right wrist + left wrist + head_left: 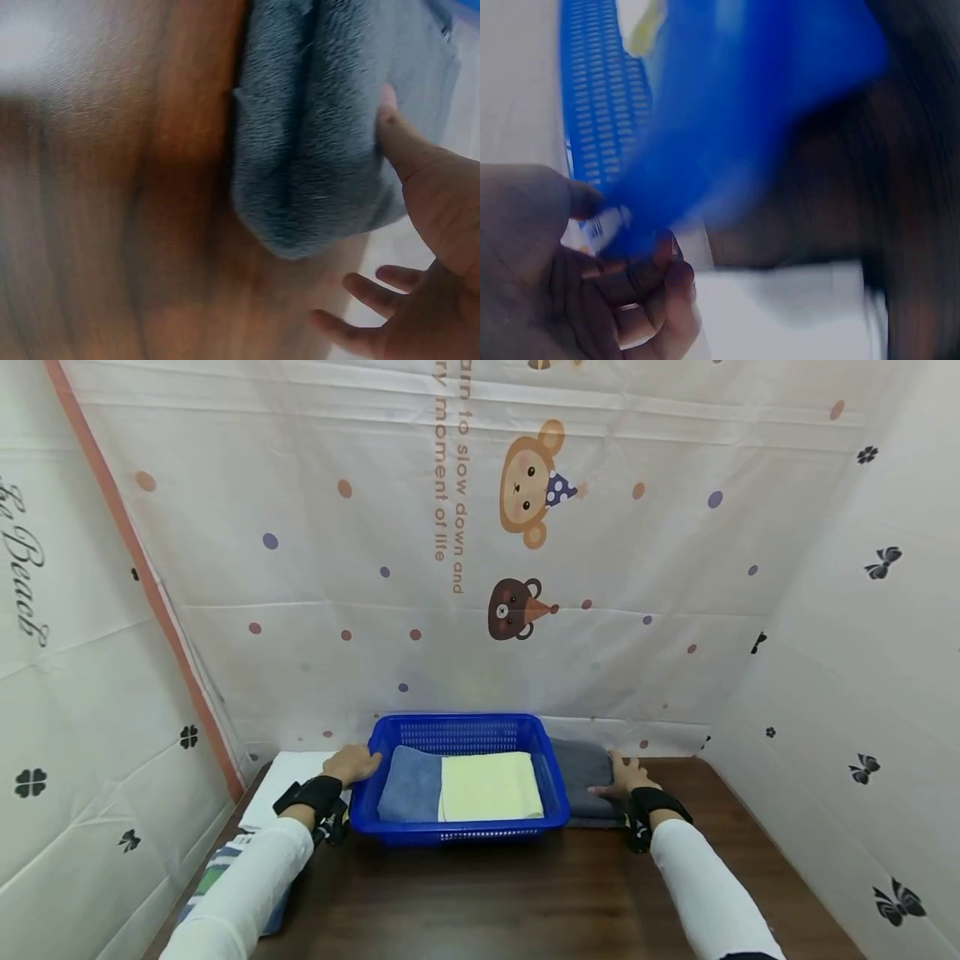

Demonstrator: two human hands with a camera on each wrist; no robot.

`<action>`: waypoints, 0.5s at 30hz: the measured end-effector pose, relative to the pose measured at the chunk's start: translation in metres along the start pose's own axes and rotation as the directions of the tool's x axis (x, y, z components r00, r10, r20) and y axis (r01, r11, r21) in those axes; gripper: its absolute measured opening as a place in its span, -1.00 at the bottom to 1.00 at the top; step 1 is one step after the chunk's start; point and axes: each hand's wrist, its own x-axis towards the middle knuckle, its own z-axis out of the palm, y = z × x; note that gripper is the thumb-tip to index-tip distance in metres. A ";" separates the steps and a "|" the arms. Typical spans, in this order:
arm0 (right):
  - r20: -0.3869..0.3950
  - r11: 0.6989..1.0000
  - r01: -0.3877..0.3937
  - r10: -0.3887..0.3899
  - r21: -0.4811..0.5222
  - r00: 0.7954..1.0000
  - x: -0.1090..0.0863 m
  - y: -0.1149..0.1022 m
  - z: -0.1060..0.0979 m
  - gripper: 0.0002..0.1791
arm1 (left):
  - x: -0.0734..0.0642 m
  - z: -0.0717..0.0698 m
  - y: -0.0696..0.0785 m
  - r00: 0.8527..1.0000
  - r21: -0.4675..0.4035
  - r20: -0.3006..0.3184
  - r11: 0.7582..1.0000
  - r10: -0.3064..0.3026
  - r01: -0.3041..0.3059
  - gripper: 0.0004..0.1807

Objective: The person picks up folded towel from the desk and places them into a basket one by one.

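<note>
A blue plastic basket (pixel 459 837) stands on the table, holding a folded blue towel (pixel 411 785) and a folded pale yellow towel (pixel 491 787). My left hand (pixel 352 766) grips its left rim; in the left wrist view thumb and fingers pinch the basket edge (pixel 649 187), which is blurred. Right of the basket lies a folded grey towel (pixel 583 777). At its right side is my right hand (pixel 624 777). The right wrist view shows the thumb resting on the grey towel (pixel 322 135) and the other fingers spread beyond its edge, not curled round it.
White folded cloth (pixel 288 785) lies left of the basket, partly behind my left arm. Nearer, striped folded cloth (pixel 213 872) with green and blue shows beside the left sleeve. The brown wooden table (pixel 480 902) meets a printed white curtain (pixel 450 652) behind and at both sides.
</note>
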 end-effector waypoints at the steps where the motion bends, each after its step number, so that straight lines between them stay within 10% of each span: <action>1: 0.038 1.000 0.001 -0.002 0.027 0.999 -0.001 0.005 0.001 0.25 | -0.001 0.002 0.001 1.000 -0.040 0.011 0.999 -0.006 0.007 -0.53; 8: 0.225 0.992 0.108 -0.121 0.066 0.967 -0.011 0.014 -0.005 0.31 | -0.004 0.001 0.009 0.999 -0.134 0.010 0.990 -0.035 0.036 -0.62; 15: 0.307 0.991 -0.056 0.015 0.125 0.952 -0.041 0.013 -0.017 0.43 | -0.002 -0.006 0.013 0.997 -0.139 0.040 0.988 -0.070 0.075 -0.49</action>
